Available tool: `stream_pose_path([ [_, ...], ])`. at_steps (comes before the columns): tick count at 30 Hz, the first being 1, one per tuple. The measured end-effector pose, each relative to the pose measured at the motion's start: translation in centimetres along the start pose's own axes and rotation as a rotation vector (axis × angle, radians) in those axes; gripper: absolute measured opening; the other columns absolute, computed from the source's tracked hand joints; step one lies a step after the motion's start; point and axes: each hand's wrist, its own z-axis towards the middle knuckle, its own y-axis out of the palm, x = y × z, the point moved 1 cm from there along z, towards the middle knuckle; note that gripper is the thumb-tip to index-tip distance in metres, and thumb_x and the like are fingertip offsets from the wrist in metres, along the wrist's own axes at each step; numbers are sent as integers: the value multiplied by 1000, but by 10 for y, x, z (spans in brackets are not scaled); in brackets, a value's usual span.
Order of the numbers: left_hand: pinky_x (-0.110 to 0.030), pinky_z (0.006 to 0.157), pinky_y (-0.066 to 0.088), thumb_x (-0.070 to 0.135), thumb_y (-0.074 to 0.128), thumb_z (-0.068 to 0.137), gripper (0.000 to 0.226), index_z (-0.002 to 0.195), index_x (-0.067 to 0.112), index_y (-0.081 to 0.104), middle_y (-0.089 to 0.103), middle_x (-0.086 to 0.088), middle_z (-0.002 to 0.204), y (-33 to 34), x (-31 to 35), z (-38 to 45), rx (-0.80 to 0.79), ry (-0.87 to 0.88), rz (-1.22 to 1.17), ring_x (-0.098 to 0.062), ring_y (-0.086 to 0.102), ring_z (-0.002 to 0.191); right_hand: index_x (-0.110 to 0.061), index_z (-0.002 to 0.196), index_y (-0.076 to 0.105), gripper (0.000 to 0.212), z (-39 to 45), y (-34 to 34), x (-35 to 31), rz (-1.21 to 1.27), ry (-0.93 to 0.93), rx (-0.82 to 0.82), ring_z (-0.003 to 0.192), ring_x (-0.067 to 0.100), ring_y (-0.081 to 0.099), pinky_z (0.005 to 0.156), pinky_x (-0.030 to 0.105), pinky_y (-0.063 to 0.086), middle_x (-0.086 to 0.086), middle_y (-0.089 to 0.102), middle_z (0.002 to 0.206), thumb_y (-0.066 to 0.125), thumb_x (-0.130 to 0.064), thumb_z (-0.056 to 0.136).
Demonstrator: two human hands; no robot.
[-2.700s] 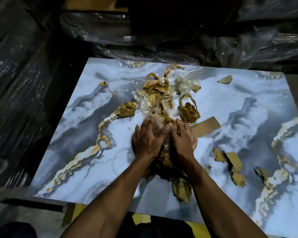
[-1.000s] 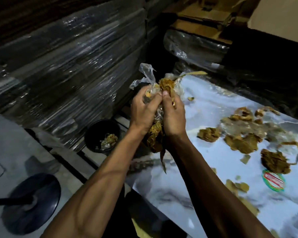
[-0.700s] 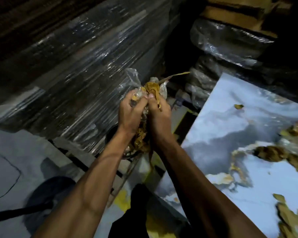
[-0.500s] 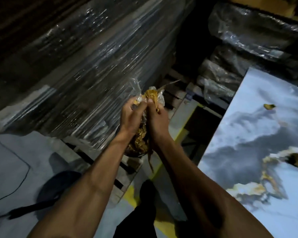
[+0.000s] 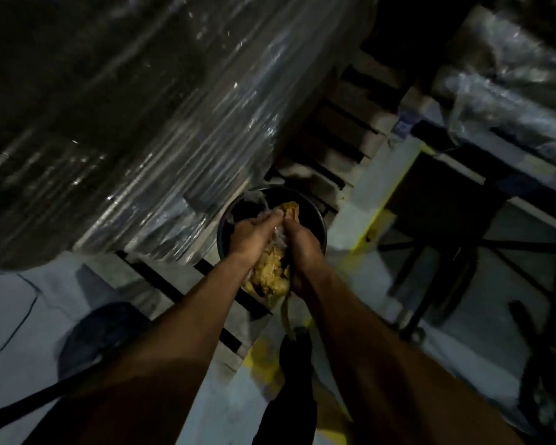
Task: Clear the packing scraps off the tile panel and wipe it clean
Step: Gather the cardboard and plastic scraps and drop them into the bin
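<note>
Hands, left (image 5: 249, 234) and right (image 5: 302, 239), fingers clamped round scraps (image 5: 270, 271), hang over bucket (image 5: 318, 226) at frame centre, ready to drop them.

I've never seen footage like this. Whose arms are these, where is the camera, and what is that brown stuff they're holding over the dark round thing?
There is no machine here: these are a person's two bare arms, filmed by a wide-angle camera worn on the head, looking forward and down. That is why the arms seem to reach out from the bottom of the picture.

The left hand and right hand together hold a bundle of packing scraps, crumpled brown paper mixed with clear plastic film. They hold it over a black round bin standing on the floor, apparently to drop it in.

To the left is a tall stack wrapped in shiny plastic film. The picture is dark and a bit blurred.
</note>
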Motion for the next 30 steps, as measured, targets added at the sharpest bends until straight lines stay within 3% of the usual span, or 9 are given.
stream_pose_path([
  [5,-44,91,54,90,65,36,107,109,12,70,72,-11,107,3,-25,69,-28,-180,-15,-29,70,94,-13,114,72,76,13,-2,-23,26,61,-23,101,36,71,95,50,54,14,75,110,71,-63,57],
  [9,-41,76,60,82,62,58,85,108,14,70,74,-11,100,-1,-14,82,-135,-264,-142,-27,72,86,-8,119,67,64,20,-9,-36,131,72,56,105,33,68,99,48,51,17,71,118,50,-60,86],
  [12,-21,40,52,56,50,91,49,105,10,63,68,-7,86,-3,-5,84,-80,-267,-154,-19,63,66,-12,120,64,65,20,-14,-42,161,57,111,103,29,67,94,47,54,11,70,116,48,-62,82],
  [13,-19,37,49,47,52,93,45,112,7,61,66,-7,88,-5,-3,84,-22,-261,-133,-18,60,64,-19,121,65,64,18,-16,-44,170,61,119,103,32,68,93,50,55,11,71,117,48,-62,77],
  [17,-23,52,42,26,58,91,36,119,4,59,64,-6,92,-5,6,77,88,-193,-46,-19,59,70,-15,124,65,55,-14,-11,-58,132,55,105,108,35,66,95,48,53,12,70,118,40,-53,94],
  [20,-22,53,41,16,55,92,16,105,8,59,62,-7,89,-2,16,61,120,-127,-39,-18,57,74,-16,110,64,47,-38,-13,-63,234,143,63,106,33,66,75,38,57,14,70,114,34,-51,102],
  [23,-26,63,49,18,52,95,24,115,6,58,65,-11,104,4,29,33,76,-78,-166,-15,60,73,-14,114,58,43,-71,-16,-73,356,139,96,90,31,68,64,37,58,16,68,118,35,-49,103],
  [27,-25,75,49,18,48,98,18,109,11,59,66,-10,108,19,65,-28,3,56,-254,-17,65,89,-11,104,62,45,-129,-24,-94,474,41,113,89,28,65,84,38,55,12,68,103,34,-46,103],
  [30,-28,82,49,17,47,98,19,110,11,60,68,-5,104,34,102,-92,-98,170,-291,-19,65,97,-17,93,55,33,-196,-43,-127,485,-42,88,76,15,54,62,27,43,4,58,93,34,-39,105],
])
